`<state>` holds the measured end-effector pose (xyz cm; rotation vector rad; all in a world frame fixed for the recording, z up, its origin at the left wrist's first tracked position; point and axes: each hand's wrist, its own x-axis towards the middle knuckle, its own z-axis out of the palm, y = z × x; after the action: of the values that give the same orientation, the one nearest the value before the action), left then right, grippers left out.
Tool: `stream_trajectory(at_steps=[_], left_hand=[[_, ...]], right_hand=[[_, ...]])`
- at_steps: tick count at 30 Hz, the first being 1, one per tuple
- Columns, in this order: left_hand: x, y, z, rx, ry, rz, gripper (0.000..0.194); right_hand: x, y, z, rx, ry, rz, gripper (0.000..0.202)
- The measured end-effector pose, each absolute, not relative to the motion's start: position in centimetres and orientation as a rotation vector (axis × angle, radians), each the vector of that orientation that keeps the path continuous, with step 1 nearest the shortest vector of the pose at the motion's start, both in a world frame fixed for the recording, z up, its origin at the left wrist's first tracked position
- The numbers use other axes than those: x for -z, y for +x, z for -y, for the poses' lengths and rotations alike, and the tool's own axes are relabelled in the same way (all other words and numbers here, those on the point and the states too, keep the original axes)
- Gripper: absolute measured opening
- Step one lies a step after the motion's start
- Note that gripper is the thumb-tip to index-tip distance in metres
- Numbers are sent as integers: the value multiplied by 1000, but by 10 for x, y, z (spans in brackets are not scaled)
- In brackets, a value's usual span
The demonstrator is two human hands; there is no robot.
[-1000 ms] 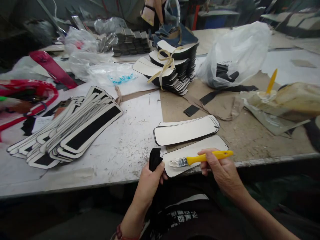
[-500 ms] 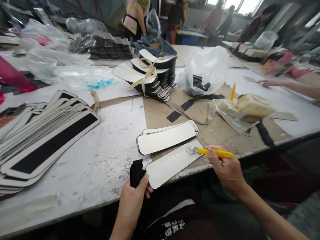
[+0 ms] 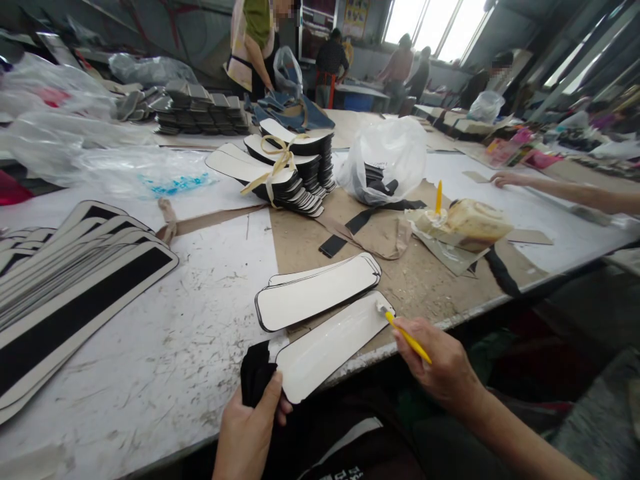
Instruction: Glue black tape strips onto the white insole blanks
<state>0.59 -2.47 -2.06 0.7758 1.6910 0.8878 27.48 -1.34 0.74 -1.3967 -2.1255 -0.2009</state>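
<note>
My left hand (image 3: 253, 417) is closed round a folded black cloth strip (image 3: 256, 373), its thumb at the near left end of a long white panel (image 3: 330, 350). That panel lies slanted at the table's front edge, with a wet shine on its face. In my right hand (image 3: 440, 363) is a yellow-handled brush (image 3: 411, 339), its bristles touching the panel's right end. Just behind lies a small stack of white panels (image 3: 317, 291). A large fanned pile of panels with black strips (image 3: 90, 307) fills the left side.
Tied stacks of panels (image 3: 295, 167) stand further back, beside a plastic bag (image 3: 385, 160) of black pieces. A glue-smeared container (image 3: 475, 223) with a yellow handle upright beside it sits at right. Another person's hand (image 3: 507, 179) rests on the table at far right; people stand behind.
The view has shifted, so the table's contents appear lower and further left. The brush has turned in my right hand, its handle now slanting down toward me. My left hand keeps its hold.
</note>
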Motion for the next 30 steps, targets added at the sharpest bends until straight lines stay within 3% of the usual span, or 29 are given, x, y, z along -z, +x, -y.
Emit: stream_trajectory(at_steps=[5,9,13,19,23,28,30], left_hand=[[15,5,20,-928,761,-1666,41],[9,-4,23,-1027,768,-1648,38],[-9,-17,31,-1109,661,-1452,34],[-42,-12,45,-1021,690,-1148,32],[-46,-3,48,-940,734,-1107,38],[-40,-2,51,-874,726,-1129,35],[-38,-2,54,-857,712,-1173,39]], right_hand=[[-16,221,29,-285,-1154,2054,31],[-36,202,21,-508,-1199,1821,18],[-55,191,0,-724,-1211,1658,29],[-59,145,-6,-1432,-1140,1675,17],[-54,130,-2,-1962,-1010,1477,22],[-53,151,-5,-1306,-1256,1703,27],[-52,159,-5,-1199,-1317,1710,28]])
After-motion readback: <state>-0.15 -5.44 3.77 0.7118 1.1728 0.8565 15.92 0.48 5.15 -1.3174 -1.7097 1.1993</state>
